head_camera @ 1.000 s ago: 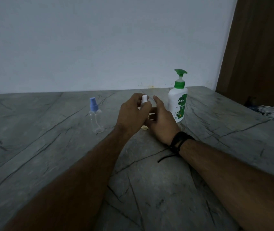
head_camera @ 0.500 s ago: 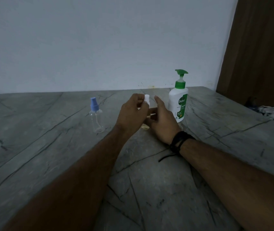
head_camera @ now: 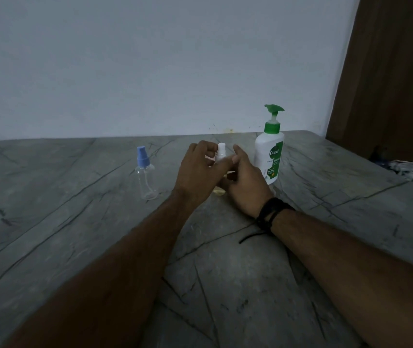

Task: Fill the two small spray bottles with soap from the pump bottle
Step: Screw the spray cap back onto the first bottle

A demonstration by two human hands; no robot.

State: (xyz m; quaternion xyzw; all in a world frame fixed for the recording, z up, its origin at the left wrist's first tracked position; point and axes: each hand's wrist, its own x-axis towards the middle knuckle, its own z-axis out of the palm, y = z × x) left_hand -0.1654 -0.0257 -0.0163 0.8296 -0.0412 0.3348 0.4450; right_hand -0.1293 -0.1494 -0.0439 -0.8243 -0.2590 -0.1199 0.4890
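Grip: both hands close round the white-capped spray bottle (head_camera: 221, 153); left hand (head_camera: 198, 172) curls at its cap, right hand (head_camera: 244, 180) holds its body (mostly hidden, yellowish at the base).
Blue-capped spray bottle (head_camera: 146, 178): upright, clear, apart to the left.
Pump bottle (head_camera: 268, 156): upright, just right of the right hand.
Table (head_camera: 49, 209): grey, veined.
Wristband (head_camera: 272, 213): dark, on the right wrist.

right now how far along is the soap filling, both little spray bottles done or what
Looks about half done. The white-capped spray bottle shows yellowish liquid at its base, and both hands, left hand and right hand, are around it, apparently at the cap. The blue-capped spray bottle stands apart, clear and seemingly empty, cap on. The pump bottle stands untouched. Left: fill the blue one.
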